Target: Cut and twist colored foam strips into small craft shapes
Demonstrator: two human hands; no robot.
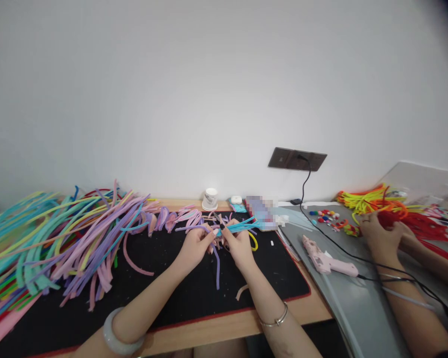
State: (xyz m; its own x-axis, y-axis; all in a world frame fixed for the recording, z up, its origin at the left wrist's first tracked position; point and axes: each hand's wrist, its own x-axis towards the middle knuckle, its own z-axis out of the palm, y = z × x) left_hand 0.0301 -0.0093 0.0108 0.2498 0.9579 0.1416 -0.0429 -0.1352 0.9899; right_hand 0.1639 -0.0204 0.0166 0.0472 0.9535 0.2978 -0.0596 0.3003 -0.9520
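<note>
Over the black mat, my left hand and my right hand meet with fingertips close together. My left hand pinches a purple pipe cleaner, one end of which hangs toward me while another purple length sticks out to the left. A small bundle of light blue pipe cleaners runs through the fingers of my right hand and fans out to the right. Exactly how the purple and blue pieces join is hidden by my fingers. Behind my hands lie twisted pink and purple pieces.
Piles of coloured pipe cleaners cover the left side. A white cup stands by the wall. On the grey table to the right lie a pink glue gun with its cord and small pompoms. A co-worker's hands handle red pieces there.
</note>
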